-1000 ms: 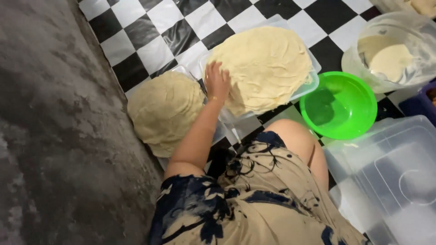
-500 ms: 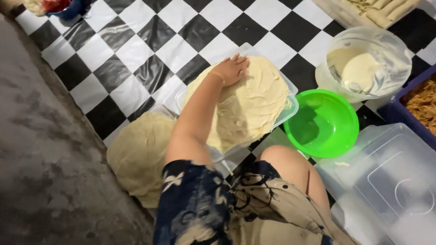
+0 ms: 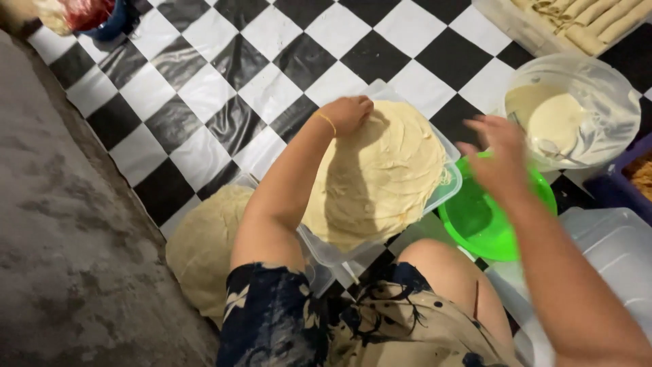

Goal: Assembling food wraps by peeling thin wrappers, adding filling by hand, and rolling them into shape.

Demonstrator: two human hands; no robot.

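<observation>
The stack of thin round wrappers [image 3: 384,177] is pale yellow and soft, and it lies on a clear plastic tray [image 3: 448,194] under the left hand [image 3: 348,113], whose curled fingers press on its far edge. The right hand [image 3: 499,158] hovers open over a shiny green bowl [image 3: 475,224], holding nothing. Beyond it stands a clear bowl [image 3: 598,115] with cream batter. The floor [image 3: 224,75] is glossy black-and-white check; left of the arm is rough grey concrete [image 3: 68,258].

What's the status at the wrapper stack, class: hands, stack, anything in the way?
Left hand resting on wrapper stack. Right hand open, hovering above green bowl. Stack sits in a clear tray. Nothing in the way.
</observation>
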